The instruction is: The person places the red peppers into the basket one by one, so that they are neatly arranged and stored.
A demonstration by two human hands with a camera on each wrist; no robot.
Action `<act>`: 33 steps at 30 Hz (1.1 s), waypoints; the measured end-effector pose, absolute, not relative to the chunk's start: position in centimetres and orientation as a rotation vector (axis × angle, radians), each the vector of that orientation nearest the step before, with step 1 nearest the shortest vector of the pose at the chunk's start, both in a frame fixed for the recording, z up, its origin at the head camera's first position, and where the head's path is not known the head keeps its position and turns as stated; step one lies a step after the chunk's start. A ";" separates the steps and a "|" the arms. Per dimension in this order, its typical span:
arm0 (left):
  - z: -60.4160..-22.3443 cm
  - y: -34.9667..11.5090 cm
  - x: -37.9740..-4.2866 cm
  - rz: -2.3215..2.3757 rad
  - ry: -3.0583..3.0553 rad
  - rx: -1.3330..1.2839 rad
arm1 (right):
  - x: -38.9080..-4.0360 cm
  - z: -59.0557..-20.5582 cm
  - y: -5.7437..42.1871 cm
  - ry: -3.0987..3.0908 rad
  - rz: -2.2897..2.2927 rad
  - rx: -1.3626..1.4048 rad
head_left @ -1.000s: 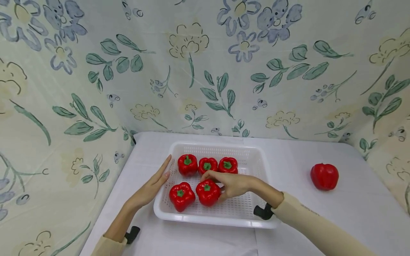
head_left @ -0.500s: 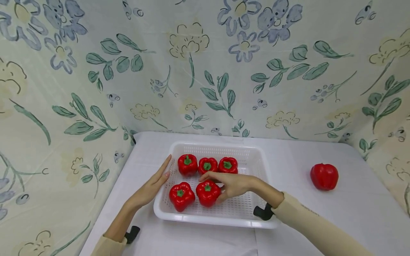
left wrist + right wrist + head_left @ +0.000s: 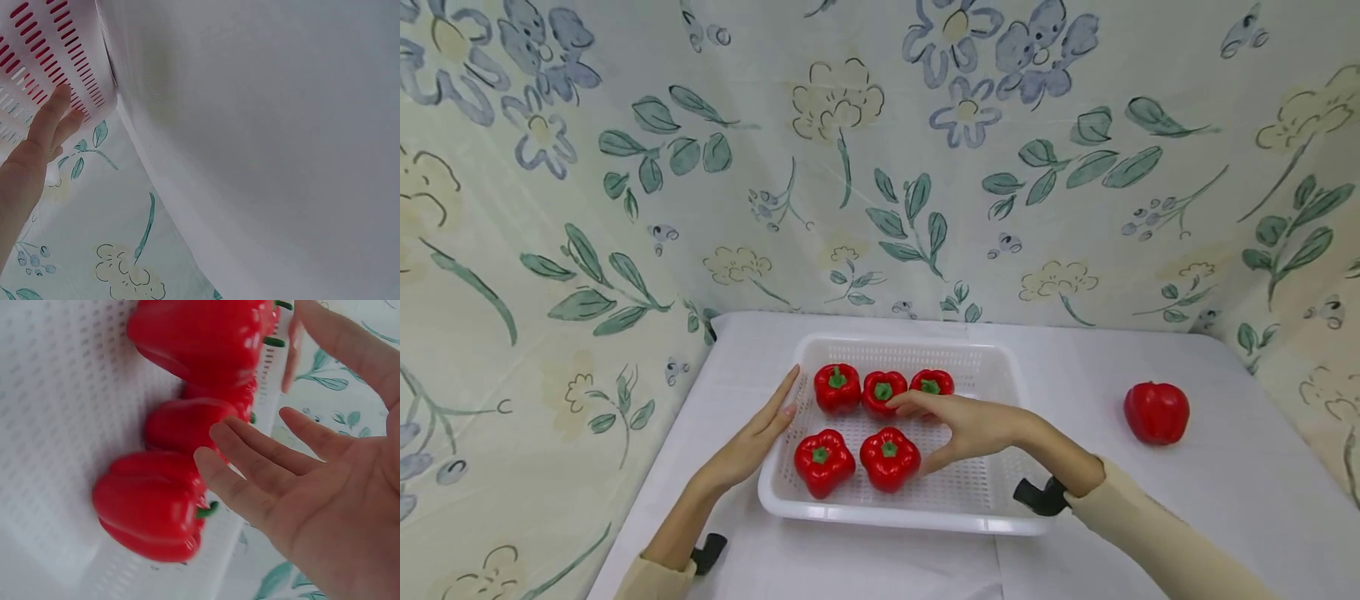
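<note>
Several red bell peppers with green stems stand in a white perforated basket [image 3: 1000, 467]. Three make up the back row, and two are nearer the front. My right hand [image 3: 977, 425] is spread above the basket, just right of the front middle bell pepper [image 3: 890, 460], holding nothing. In the right wrist view its fingers [image 3: 240, 487] are parted, with bell peppers [image 3: 150, 509] beyond them. My left hand [image 3: 752, 437] rests with straight fingers along the basket's left wall. The left wrist view shows those fingers against the slotted side [image 3: 75, 69].
One more bell pepper [image 3: 1157, 412] lies on the white-covered table [image 3: 1090, 517], to the right of the basket. A floral cloth [image 3: 880, 167] hangs behind the table and at its sides.
My right hand has let go of the front middle bell pepper, spread its fingers and drawn back slightly to the right. The left hand has stayed on the basket.
</note>
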State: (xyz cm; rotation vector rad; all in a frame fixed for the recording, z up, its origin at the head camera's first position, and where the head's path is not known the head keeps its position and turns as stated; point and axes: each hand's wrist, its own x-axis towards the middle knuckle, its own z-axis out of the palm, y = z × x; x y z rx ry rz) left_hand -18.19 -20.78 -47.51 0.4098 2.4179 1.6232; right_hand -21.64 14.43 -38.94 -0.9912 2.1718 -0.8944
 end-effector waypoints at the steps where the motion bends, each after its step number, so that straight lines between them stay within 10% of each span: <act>1: -47.5 -20.8 -18.2 1.624 2.415 0.410 | -21.4 -38.5 14.7 2.187 -0.895 -0.981; 18: -47.4 -20.6 -18.2 1.617 2.419 0.425 | -20.4 -32.7 26.9 2.641 -1.079 -0.703; 33: -47.6 -20.8 -18.3 1.604 2.414 0.409 | -24.3 -39.5 41.1 2.929 -0.472 0.155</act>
